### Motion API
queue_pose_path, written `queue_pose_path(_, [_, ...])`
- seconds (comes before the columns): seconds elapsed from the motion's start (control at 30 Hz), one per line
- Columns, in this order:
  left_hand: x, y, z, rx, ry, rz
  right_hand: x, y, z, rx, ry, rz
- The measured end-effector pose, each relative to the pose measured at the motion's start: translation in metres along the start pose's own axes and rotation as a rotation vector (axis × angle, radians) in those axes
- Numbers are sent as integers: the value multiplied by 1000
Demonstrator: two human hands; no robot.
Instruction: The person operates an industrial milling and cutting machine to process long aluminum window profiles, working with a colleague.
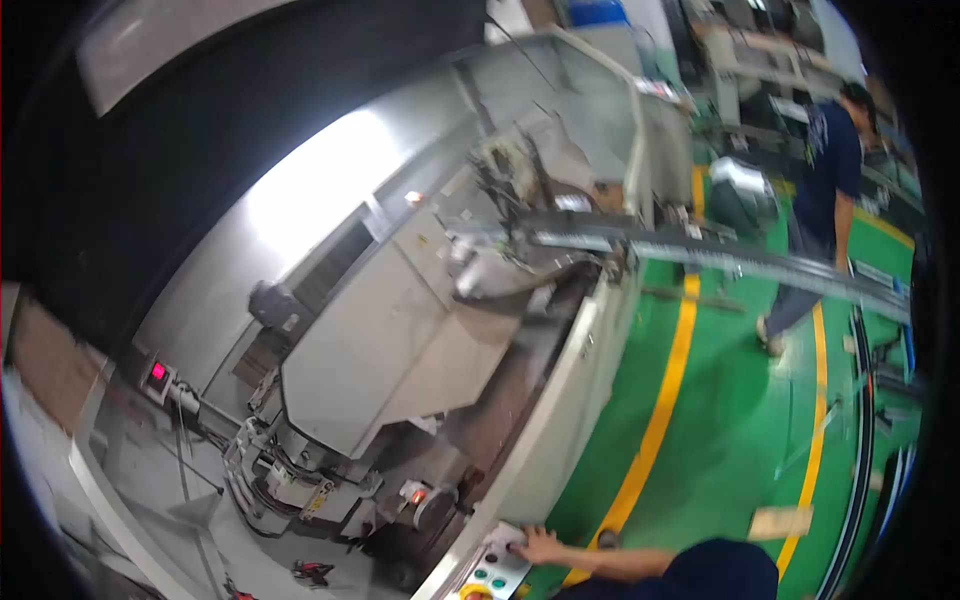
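Note:
My right hand (pixel 540 547) reaches in from the lower right on a bare forearm, below a dark sleeve (pixel 722 572). Its fingers are stretched out and rest at the edge of a control panel (pixel 510 568) on the machine's front rail. On the panel are green buttons (pixel 481 575), a dark button and a yellow ring-shaped part (pixel 475 592) at the bottom edge. The fingertips touch the panel near the dark button; whether one is pressed is blurred. No part of my left hand shows.
Inside the machine stand a large pale panel (pixel 375 330), a mechanical head (pixel 290 480) and a red display (pixel 157 371). A long metal profile (pixel 740 258) juts over the green floor (pixel 720 400). A person (pixel 828 170) walks at right, near racked profiles (pixel 855 450).

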State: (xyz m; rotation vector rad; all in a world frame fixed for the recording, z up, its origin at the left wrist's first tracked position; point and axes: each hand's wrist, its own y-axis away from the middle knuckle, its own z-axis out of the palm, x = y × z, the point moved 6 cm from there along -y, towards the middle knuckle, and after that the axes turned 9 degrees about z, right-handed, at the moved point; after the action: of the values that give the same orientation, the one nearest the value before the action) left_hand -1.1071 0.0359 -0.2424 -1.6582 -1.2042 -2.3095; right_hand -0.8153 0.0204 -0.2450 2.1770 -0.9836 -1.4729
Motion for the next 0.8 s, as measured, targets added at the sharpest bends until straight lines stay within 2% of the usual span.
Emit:
queue_pose_path(0.07, [13, -6, -17, -13, -57, 46, 6, -15, 9, -89, 48, 24])
queue_pose_path(0.1, [20, -7, -24, -22, -86, 65, -5, -6, -2, -52, 71, -16])
queue_pose_path(0.13, [25, -12, -31, -29, -118, 81, -7, -3, -9, -115, 28, -10])
queue_pose_path(0.17, [29, -14, -37, -36, -147, 87, -2, -20, 5, -139, 30, -96])
queue_pose_path(0.3, [40, -3, -59, -2, -260, 105, -16, 5, -18, -163, -202, -117])
queue_pose_path(0.4, [41, 5, -59, 9, -287, 104, -15, 4, -13, -84, -211, -152])
queue_pose_path(0.53, [40, 9, -53, 8, -287, 89, -13, -2, -17, -76, -258, -249])
queue_pose_path(0.8, [40, 3, -72, 65, -291, 44, -7, -7, -17, -67, -363, -241])
